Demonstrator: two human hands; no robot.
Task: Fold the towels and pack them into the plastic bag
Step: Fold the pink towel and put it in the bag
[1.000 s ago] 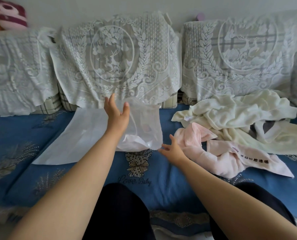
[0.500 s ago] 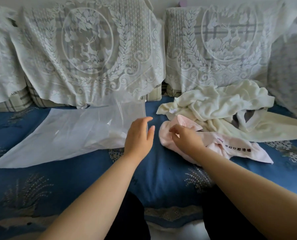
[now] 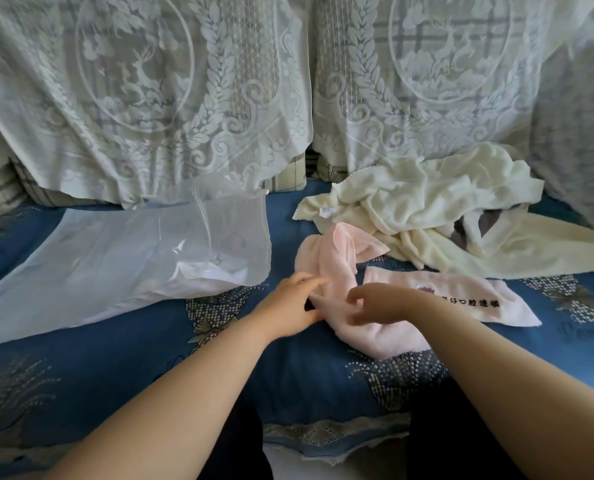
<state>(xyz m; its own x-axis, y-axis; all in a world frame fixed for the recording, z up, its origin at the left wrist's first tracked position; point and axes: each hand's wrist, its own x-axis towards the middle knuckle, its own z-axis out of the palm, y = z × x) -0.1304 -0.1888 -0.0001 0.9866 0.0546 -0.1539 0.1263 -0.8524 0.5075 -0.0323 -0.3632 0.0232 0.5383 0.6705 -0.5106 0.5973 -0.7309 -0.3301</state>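
A crumpled pink towel with dark printed characters lies on the blue sofa seat, right of centre. My left hand grips its near left edge. My right hand pinches the same towel just beside it, fingers curled into the cloth. A cream towel lies heaped behind the pink one, at the back right. The clear plastic bag lies to the left with white cloth inside, its mouth facing right toward my hands.
The blue patterned sofa cover spreads across the seat. Lace-covered back cushions line the rear. My dark-clothed knees sit at the bottom edge, close to the seat front.
My left hand has left the bag and come right onto the pink towel. My right hand has closed on the towel's near edge. The view has moved closer and rightward.
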